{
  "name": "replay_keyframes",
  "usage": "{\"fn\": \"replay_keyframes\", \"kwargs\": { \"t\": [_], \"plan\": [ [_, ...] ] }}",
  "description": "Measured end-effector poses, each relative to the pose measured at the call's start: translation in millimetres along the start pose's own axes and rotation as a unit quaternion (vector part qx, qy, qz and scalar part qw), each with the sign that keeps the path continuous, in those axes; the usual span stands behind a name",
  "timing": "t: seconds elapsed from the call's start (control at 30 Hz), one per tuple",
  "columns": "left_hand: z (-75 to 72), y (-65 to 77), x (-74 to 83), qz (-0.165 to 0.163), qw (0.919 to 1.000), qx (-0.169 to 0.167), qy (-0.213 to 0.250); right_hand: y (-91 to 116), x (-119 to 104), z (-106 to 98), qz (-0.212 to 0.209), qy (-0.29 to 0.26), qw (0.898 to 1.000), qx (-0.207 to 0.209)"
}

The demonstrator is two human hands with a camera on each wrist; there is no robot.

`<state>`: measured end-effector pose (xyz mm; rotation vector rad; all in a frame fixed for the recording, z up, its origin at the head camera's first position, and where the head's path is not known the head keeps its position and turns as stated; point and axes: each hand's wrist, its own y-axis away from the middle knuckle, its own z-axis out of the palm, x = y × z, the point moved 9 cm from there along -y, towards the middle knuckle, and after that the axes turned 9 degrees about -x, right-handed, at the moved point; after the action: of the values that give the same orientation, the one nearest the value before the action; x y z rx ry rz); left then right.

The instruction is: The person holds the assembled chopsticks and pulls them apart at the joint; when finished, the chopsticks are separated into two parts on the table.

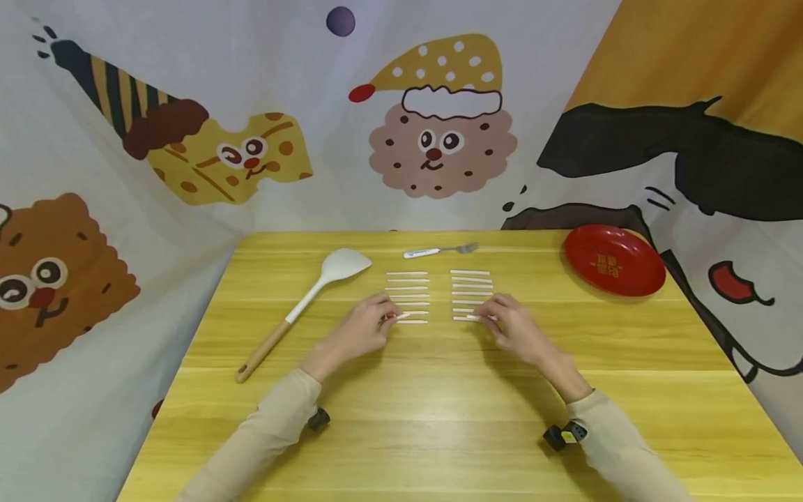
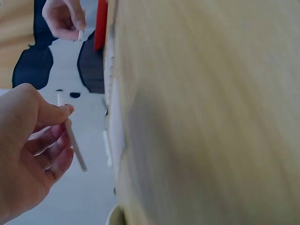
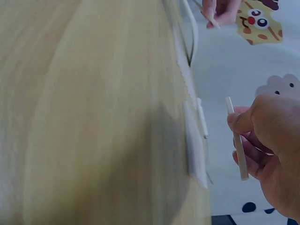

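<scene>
Thumb and fingers of my left hand pinch a thin white stick, held tilted with one tapered end. On the other side my right hand pinches a similar pale, straight stick. In the wrist views both sticks appear raised off the table. Several white sticks lie in two columns between the hands: a left column and a right column, each with its sticks roughly parallel, running left to right. Each hand hovers at the near outer end of its own column. Fingers partly hide the nearest sticks.
A white turner with a wooden handle lies slanted at the left. Behind the columns is a fork with a white handle. A red oval plate sits at the back right of the wooden table, before a cartoon-printed cloth.
</scene>
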<state>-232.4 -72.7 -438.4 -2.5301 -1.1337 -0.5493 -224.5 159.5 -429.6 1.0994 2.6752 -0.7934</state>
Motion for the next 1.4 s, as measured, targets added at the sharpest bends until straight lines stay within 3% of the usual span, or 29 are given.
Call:
{"fn": "replay_keyframes", "kwargs": {
  "t": [0.23,0.37,0.57,0.9,1.4],
  "plan": [
    [26.5,-14.5,4.0,0.021,0.9989,-0.039,-0.016,-5,0,22,0.006,-0.02,0.999,-0.039],
    [34.6,-18.0,7.3,0.032,0.9983,-0.045,-0.015,-5,0,30,0.011,-0.024,0.998,-0.054],
    [44.2,-19.6,5.5,0.024,0.9977,-0.063,0.0,-4,0,39,0.02,-0.022,0.997,-0.078],
    [50.3,-20.1,0.8,0.01,0.9965,-0.082,-0.014,-2,1,48,0.04,-0.008,0.994,-0.104],
    [50.1,-19.6,1.6,0.01,0.9963,-0.085,-0.014,-1,1,50,0.035,-0.014,0.994,-0.099]
  ]
}}
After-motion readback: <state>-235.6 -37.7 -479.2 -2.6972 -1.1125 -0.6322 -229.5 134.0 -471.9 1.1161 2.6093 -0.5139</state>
